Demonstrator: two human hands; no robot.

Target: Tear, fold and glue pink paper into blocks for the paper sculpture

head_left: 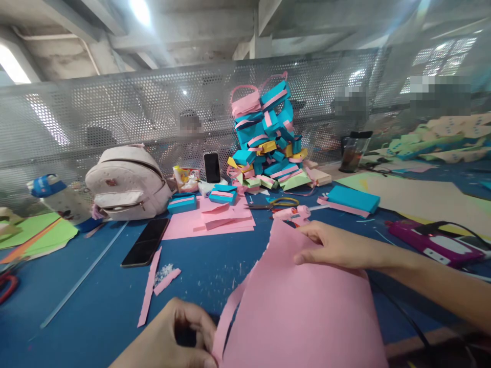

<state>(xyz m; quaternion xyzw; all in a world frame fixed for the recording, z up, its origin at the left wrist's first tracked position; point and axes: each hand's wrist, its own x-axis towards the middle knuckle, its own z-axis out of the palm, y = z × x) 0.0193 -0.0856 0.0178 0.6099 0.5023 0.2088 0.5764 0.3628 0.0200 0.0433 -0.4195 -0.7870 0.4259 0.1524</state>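
Note:
A large pink paper sheet [307, 301] bows upward in front of me. My right hand [326, 245] grips its far edge between thumb and fingers. At the near left, my left hand [184, 332] pinches a narrow pink strip [228, 312], which is partly separated along the sheet's left edge and still joined farther up. Just beyond my right hand lies a pink glue gun [293, 214], partly covered by the sheet. Yellow-handled scissors [282, 203] rest behind it. Two loose pink scraps [150, 291] lie left of the sheet, beside a little pile of white bits [164, 273].
A black phone [146, 243], a white backpack [128, 184] and a bottle [63, 199] stand or lie at left. Blue and pink folded paper pieces [268, 138] are heaped at the back. To the right are a blue paper box [353, 199] and a purple device [433, 243].

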